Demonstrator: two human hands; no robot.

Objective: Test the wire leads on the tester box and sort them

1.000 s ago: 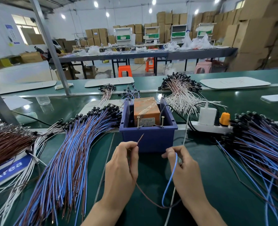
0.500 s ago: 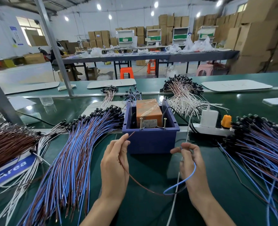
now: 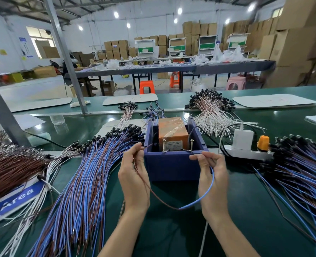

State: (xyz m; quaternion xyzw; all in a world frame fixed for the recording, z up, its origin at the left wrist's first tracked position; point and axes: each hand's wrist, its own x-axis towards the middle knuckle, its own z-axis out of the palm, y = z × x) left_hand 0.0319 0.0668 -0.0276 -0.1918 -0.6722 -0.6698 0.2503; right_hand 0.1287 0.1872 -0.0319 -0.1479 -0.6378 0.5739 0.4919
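Wire leads (image 3: pixel 83 182), blue and brown, fanned in a large heap on the left of the green worktop (image 3: pixel 246 186); second heap (image 3: pixel 301 173) on the right. Blue tester box (image 3: pixel 172 167) at centre between the heaps, with an orange unit (image 3: pixel 172 130) inside and two upright screws (image 3: pixel 164 145) at its near rim. Left hand (image 3: pixel 135 179) pinching the brown end of one lead (image 3: pixel 198 202), right hand (image 3: pixel 214 182) pinching its blue end; middle of that lead hanging in a loop in front of the box, clear of both heaps. Brown tip near the box's left corner, blue tip close to the right screw (image 3: pixel 191 145); contact not discernible.

Likely faults: false fail reading from a tip slipping off or missing its screw, caused by the springy loop tugging against a light pinch; both tips bridged onto one screw; tested lead dropped into the wrong heap, given near-identical colours on either side.

Compared with half a second before: both hands raised from in front of the box to its rim, tips carried closer to the screws, loop lifted with them.
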